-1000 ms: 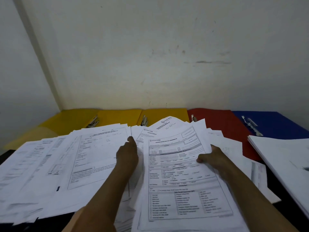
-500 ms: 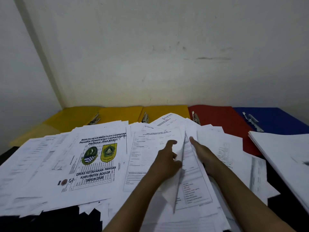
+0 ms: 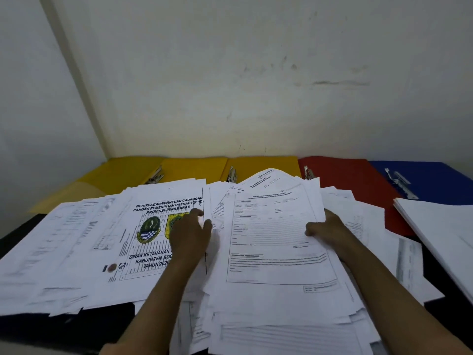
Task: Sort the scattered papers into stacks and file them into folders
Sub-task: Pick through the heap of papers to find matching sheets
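Printed papers lie spread over a dark table. On the left pile the top sheet is a cover page with bold title text and two emblems. My left hand rests on this page, its thumb and fingertips touching the left edge of the middle pile. The middle pile is topped by a boxed form. My right hand grips that pile's right edge, thumb on top of the form and fingers underneath. Open folders lie along the wall: yellow folders, a red one and a blue one.
A neat stack of white sheets lies at the right edge, partly over the blue folder. Each folder shows a metal fastener. The white wall and its corner close off the back and left. Loose sheets hang over the table's near edge.
The sheet that stood on edge between my hands half a second ago is down. A different form now tops the middle pile, and my hands have moved apart to its two sides.
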